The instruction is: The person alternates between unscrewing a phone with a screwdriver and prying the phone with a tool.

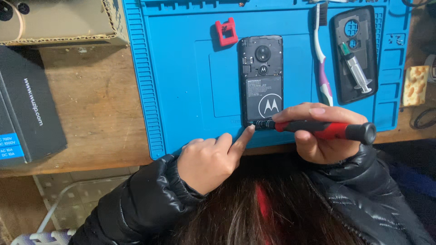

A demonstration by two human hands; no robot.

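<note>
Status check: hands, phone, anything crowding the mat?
Right hand grips red screwdriver, tip at open phone bottom edge. Left hand fingertip steadies that corner. Toothbrush, back cover with syringe lie clear.

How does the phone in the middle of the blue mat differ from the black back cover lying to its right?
The phone lies straight and shows a battery and camera; the back cover is tilted and is an empty shell. The left hand and a screwdriver in the right hand touch the phone; only a syringe lies on the cover. Both are black, on the mat.
</note>
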